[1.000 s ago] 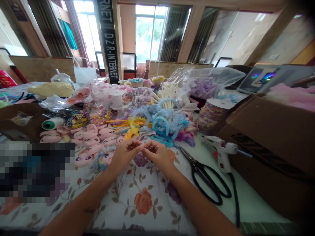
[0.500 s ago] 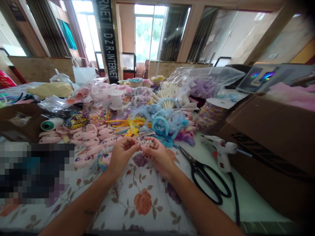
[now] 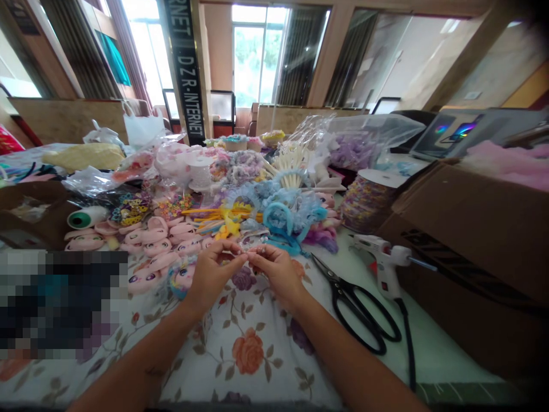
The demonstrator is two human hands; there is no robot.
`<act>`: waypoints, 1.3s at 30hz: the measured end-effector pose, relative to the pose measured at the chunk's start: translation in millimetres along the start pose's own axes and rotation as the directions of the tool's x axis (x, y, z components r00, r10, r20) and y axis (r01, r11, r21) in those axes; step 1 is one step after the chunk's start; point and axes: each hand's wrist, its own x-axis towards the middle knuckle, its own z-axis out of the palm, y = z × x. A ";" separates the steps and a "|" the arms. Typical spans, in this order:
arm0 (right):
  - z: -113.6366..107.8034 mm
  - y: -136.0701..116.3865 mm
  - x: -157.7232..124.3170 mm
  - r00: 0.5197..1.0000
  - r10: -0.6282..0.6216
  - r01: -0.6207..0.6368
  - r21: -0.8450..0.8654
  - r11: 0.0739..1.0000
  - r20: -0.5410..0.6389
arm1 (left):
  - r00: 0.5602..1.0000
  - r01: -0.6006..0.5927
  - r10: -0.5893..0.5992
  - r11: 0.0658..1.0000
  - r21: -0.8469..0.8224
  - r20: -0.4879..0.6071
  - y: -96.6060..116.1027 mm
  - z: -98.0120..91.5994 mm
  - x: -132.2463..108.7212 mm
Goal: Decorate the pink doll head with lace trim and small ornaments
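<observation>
One tiny piece [image 3: 246, 252] pinched by left grip [image 3: 215, 270] and right grip [image 3: 277, 272]; long axis unclear.

From my seat at the feed I find open floral cloth [image 3: 203, 380] between left forearm [image 3: 150, 349] and right forearm [image 3: 343, 355], enough for either hand to draw straight back; ahead, the frilly blue pile [image 3: 295, 212] blocks me; pink doll heads [image 3: 156, 246] crowd the left hand [image 3: 221, 266]; rightward, scissors [image 3: 338, 286], glue gun [image 3: 388, 269] and cardboard box [image 3: 463, 252] obstruct me in turn, with a narrow gap between scissors and gun.
</observation>
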 end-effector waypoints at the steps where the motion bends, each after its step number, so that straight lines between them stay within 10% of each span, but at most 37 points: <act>1: 0.5 -1.5 -0.4 0.999 -0.029 0.029 -0.051 0.998 -0.013 | 1.000 0.005 -0.005 1.000 0.004 0.003 0.5 -0.2 0.0; 15: -0.4 0.7 0.9 0.997 -0.003 0.007 0.047 0.999 -0.073 | 0.916 0.371 -0.293 0.878 -0.301 0.274 -3.9 4.8 -1.0; 27: -1.8 1.5 2.7 0.997 -0.073 0.064 -0.214 0.975 -0.035 | 0.999 -0.019 0.021 0.998 0.055 -0.035 2.8 -4.1 4.0; 39: -6.0 2.6 2.9 0.995 -0.086 0.102 -0.384 0.918 0.057 | 0.988 -0.118 0.097 0.974 0.196 0.117 -2.4 0.8 3.0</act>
